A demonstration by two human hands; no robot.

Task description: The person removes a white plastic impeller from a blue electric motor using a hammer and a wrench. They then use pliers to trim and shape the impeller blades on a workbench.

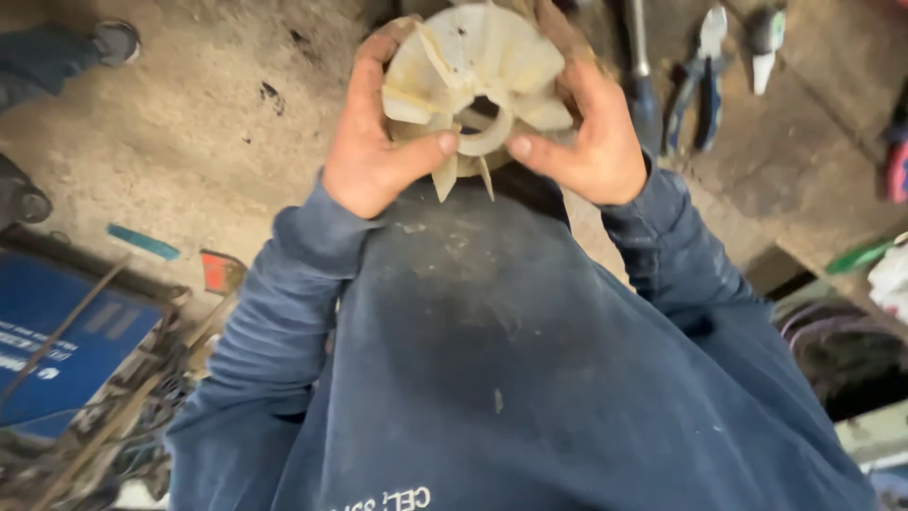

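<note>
Both my hands hold a dirty white plastic fan wheel (473, 61) with several blades and a round hub, just above my blue sweatshirt. My left hand (369, 156) grips its left edge, thumb pressed on the hub ring. My right hand (596, 137) grips the right edge, with its thumb on the same ring. The fingers of both hands wrap behind the blades and are partly hidden.
Blue-handled pliers (695, 85), a screwdriver (641, 71) and a white-tipped tool (764, 38) lie on the dusty floor at upper right. A blue box (66, 331) and tangled metal rods sit at lower left. Another person's shoe (115, 40) is at upper left.
</note>
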